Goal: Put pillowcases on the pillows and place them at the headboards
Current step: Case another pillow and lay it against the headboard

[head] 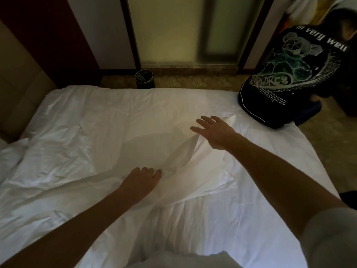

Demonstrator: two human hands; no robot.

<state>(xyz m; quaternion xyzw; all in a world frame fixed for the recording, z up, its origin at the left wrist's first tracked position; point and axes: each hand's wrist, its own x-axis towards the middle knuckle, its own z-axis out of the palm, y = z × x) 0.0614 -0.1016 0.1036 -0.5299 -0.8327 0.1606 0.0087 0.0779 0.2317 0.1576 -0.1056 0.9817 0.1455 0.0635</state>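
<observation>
A white pillowcase lies rumpled on the white bed, right of centre. My left hand has its fingers curled into the cloth at the pillowcase's near left edge. My right hand is spread with straight fingers over the pillowcase's far end, near a raised corner. I cannot tell whether it touches the cloth. The padded beige headboard stands at the left. More white bedding bunches beside it.
Another person in a black printed T-shirt crouches at the bed's far right corner. A dark round bin stands on the patterned carpet beyond the bed. Dark wood panels and a frosted glass door line the far wall.
</observation>
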